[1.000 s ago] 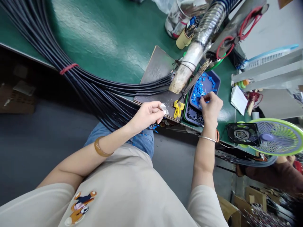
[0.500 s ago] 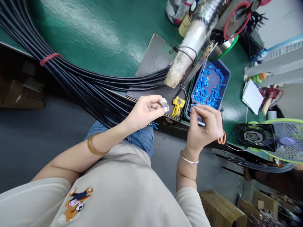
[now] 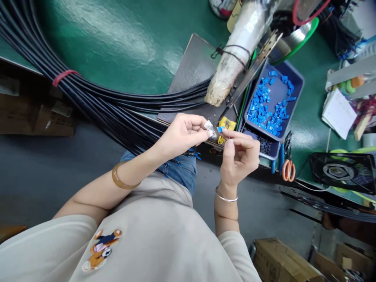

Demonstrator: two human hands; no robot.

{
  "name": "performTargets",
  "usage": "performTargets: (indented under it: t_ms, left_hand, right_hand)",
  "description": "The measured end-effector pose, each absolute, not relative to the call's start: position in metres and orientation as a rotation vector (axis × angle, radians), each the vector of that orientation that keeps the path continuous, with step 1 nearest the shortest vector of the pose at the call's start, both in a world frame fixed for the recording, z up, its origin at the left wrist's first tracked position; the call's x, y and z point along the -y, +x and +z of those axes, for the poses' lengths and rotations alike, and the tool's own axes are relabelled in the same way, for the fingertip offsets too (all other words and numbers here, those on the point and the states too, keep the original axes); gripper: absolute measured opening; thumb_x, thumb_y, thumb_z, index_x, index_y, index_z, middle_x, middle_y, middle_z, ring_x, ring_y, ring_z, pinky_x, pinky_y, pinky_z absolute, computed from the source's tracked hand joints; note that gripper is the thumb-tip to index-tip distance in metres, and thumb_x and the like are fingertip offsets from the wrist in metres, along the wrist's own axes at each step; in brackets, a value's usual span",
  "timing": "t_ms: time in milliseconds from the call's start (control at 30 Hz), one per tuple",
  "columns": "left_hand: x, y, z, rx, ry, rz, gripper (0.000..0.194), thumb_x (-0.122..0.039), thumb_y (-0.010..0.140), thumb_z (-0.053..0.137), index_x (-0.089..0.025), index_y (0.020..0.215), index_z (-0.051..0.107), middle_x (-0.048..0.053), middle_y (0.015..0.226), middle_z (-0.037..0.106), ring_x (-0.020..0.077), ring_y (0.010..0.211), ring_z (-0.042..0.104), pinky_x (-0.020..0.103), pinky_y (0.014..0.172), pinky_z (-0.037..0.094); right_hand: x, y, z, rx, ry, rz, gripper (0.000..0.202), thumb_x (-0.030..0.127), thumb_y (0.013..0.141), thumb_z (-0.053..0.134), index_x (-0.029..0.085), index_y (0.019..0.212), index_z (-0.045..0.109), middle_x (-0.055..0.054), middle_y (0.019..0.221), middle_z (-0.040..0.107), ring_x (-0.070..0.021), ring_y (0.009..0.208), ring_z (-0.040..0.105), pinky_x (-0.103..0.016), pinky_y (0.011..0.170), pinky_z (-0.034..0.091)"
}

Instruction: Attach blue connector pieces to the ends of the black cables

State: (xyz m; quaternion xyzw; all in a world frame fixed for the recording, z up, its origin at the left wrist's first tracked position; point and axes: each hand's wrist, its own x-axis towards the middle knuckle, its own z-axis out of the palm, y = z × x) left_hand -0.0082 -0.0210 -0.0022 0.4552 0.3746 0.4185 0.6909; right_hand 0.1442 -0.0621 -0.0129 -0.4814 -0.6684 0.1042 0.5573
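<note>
My left hand [image 3: 190,131] pinches a small crumpled white piece [image 3: 210,128], perhaps paper or tissue. Close to its right, my right hand [image 3: 239,150] holds a small blue connector [image 3: 220,129] at its fingertips. The connector almost meets the white piece; whether they touch is unclear. Behind the fingers lies a yellow tool [image 3: 227,123] on a dark board [image 3: 192,64]. A purple-grey tray [image 3: 299,84] with many blue connectors [image 3: 260,100] stands to the right. Black cables [image 3: 123,98] run from the upper left onto the board.
A wrapped white post [image 3: 232,58] with a metal arm leans over the board. A lower tray [image 3: 273,150] holds small dark parts. Orange-handled scissors [image 3: 288,170] and blue-handled pliers are at the table edge. A black fan [image 3: 337,171] stands at the right, cartons on the floor.
My right hand has moved left from beside the tray to near my left hand, bringing the blue connector along. My left hand still holds the white piece. The view has shifted slightly.
</note>
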Motion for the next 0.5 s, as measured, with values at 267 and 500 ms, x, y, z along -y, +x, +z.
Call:
performTargets:
  t_ms: [267, 500]
  left_hand:
    - [0.0144, -0.0074, -0.0018, -0.864, 1.059, 0.935, 0.015, -0.016, 0.073, 0.065, -0.013, 0.060, 0.057, -0.004, 0.048, 0.047, 0.0023, 0.043, 0.037, 0.017, 0.042, 0.023]
    - [0.0106, -0.0067, -0.0015, -0.857, 1.071, 0.950, 0.018, -0.015, 0.072, 0.065, -0.013, 0.057, 0.055, -0.004, 0.047, 0.047, 0.0024, 0.044, 0.037, 0.017, 0.042, 0.023]
  right_hand:
    - [0.0592, 0.1480, -0.0109, 1.700, -1.168, 0.164, 0.015, 0.006, 0.081, 0.064, 0.020, 0.081, 0.058, -0.003, 0.097, 0.074, -0.0172, 0.089, 0.072, -0.035, 0.078, 0.059]
    - [0.0553, 0.1514, -0.0093, 1.795, -1.140, 0.071, 0.018, 0.005, 0.079, 0.065, 0.021, 0.081, 0.056, -0.002, 0.098, 0.075, -0.0171, 0.089, 0.073, -0.033, 0.076, 0.060]
